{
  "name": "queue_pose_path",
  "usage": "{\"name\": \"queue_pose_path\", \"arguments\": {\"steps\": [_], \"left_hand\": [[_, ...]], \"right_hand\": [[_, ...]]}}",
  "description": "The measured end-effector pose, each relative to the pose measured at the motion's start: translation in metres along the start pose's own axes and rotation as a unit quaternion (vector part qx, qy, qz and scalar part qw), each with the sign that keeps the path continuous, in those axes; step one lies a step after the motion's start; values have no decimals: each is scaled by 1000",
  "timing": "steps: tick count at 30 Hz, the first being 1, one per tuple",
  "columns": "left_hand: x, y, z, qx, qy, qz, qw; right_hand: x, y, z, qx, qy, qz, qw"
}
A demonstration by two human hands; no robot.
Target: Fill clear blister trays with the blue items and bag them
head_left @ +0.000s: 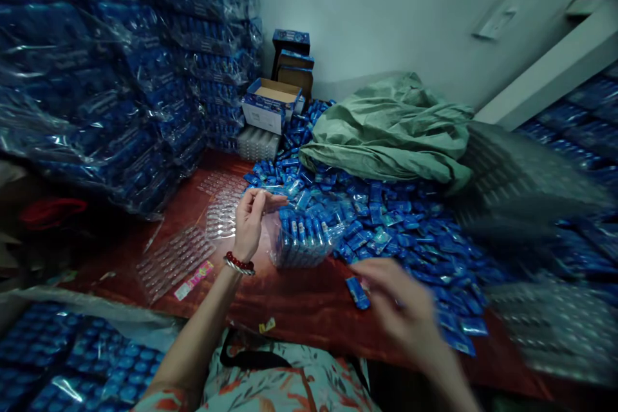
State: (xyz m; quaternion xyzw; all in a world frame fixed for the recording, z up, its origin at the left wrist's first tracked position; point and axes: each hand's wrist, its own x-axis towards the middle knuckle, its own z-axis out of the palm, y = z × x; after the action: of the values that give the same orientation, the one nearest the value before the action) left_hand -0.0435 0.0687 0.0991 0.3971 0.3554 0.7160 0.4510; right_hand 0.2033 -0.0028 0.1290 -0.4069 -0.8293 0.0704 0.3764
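My left hand [253, 219], a beaded bracelet [239, 264] at its wrist, is pinched at the upper left edge of a clear plastic bag [273, 248]. Inside the bag stand rows of small blue packs [302, 232] in a block. My right hand [398, 296] is smeared by motion, low and to the right of the bag, so its grip cannot be made out. Just left of its fingers is a single blue packet [357, 293] on the red tabletop [299, 296]. A heap of loose blue packets [381, 219] spreads behind and beside that hand.
Clear blister trays [176, 261] lie on the left. An open carton [273, 100] sits on stacked trays [258, 143] at the back. Green cloth [386, 129] covers part of the heap. Wrapped blue stock [120, 71] towers at left; more trays [555, 328] stand at right.
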Motion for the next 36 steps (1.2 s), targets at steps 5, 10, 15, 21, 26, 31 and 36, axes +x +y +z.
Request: {"name": "queue_pose_path", "arguments": {"steps": [5, 10, 15, 21, 26, 31, 36], "left_hand": [[-1, 3, 2, 22, -8, -14, 1000], [-18, 7, -3, 151, -94, 15, 984], [-53, -17, -24, 277, -248, 41, 927], [-67, -40, -38, 345, -367, 245, 829], [-62, -39, -44, 403, -440, 332, 731], [-61, -33, -62, 466, -481, 382, 636], [-57, -33, -86, 487, -497, 381, 608]], "right_hand": [[-20, -2, 98, -176, -101, -46, 978], [10, 16, 127, -229, -88, 34, 969], [17, 30, 123, -112, -55, 48, 991], [-5, 45, 105, 226, 127, 158, 953], [-2, 35, 85, 418, 212, 333, 818], [-3, 50, 96, 395, 109, 418, 811], [-21, 76, 132, 314, 174, 409, 839]]}}
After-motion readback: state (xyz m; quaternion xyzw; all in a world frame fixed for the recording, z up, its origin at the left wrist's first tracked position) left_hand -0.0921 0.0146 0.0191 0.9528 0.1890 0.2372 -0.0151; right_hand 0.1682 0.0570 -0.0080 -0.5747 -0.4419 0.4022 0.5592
